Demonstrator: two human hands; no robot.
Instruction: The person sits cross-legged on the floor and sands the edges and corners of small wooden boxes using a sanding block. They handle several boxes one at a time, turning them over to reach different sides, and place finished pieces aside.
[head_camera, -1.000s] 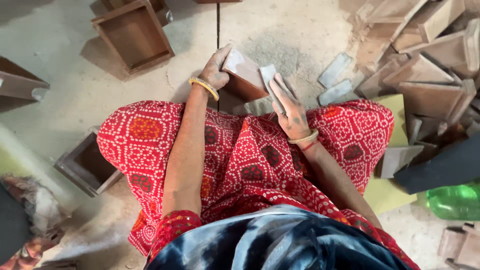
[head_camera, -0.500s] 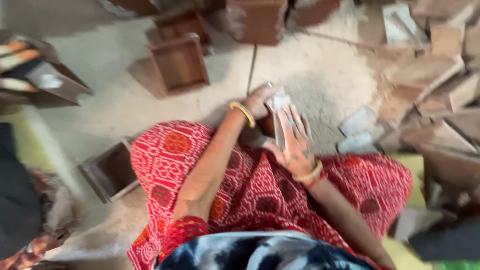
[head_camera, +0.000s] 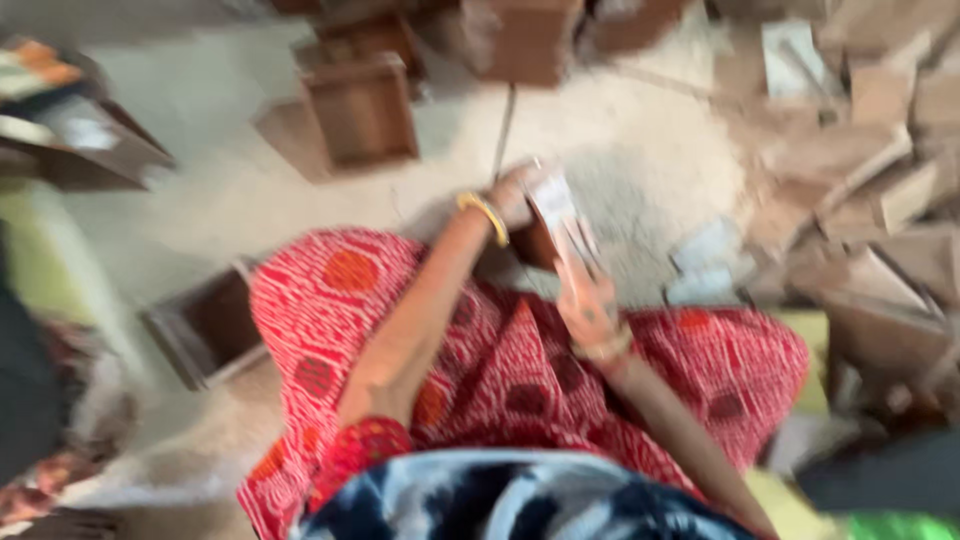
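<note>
The picture is blurred by head motion. My left hand, with a yellow bangle at the wrist, grips the far side of a small brown wooden box held just past my knees. My right hand lies flat along the box's near side with a pale sheet, perhaps sandpaper, under the fingers. Both arms reach out over my lap in red patterned cloth.
An open wooden box stands on the dusty floor ahead. Another open box lies beside my left knee. A heap of wooden boxes and pieces fills the right side. More boxes stand at the top.
The view has swung left and blurred. My hands and the box stay together; my right hand has slid along the box's side.
</note>
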